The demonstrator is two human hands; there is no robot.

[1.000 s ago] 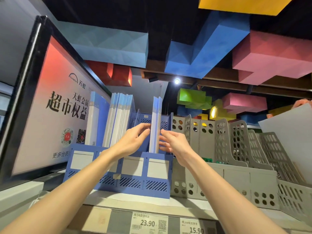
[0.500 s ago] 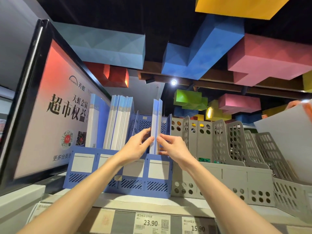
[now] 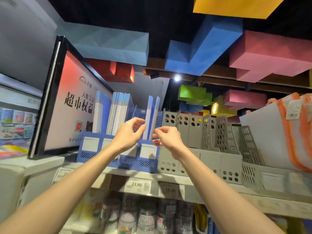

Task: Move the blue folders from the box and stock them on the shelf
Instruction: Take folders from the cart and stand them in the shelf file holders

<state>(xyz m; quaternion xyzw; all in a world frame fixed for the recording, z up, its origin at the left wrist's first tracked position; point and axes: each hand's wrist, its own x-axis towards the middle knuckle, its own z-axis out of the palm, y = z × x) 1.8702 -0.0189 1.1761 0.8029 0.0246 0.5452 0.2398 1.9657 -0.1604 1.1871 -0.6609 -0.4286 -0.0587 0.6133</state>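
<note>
Pale blue w/ white panels on folders (image 3: 150, 114). Mid-blue on file rack (image 3: 146, 163), white label fronts, slotted stripes low down. Grey w/ round-hole perforations on racks (image 3: 194, 137) to the rt. Red-to-white fade, black chars, black frame on sign (image 3: 72, 105). Overhead blocks (image 3: 202, 53): lt blue, blue, pink, yellow, red, green. White w/ orange trim on bag (image 3: 293, 132).

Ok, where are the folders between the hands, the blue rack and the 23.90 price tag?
folders (image 3: 150, 115): head view, cover of the left one.
blue rack (image 3: 146, 163): head view, slotted front wall.
price tag (image 3: 136, 184): head view, on the number.
</note>
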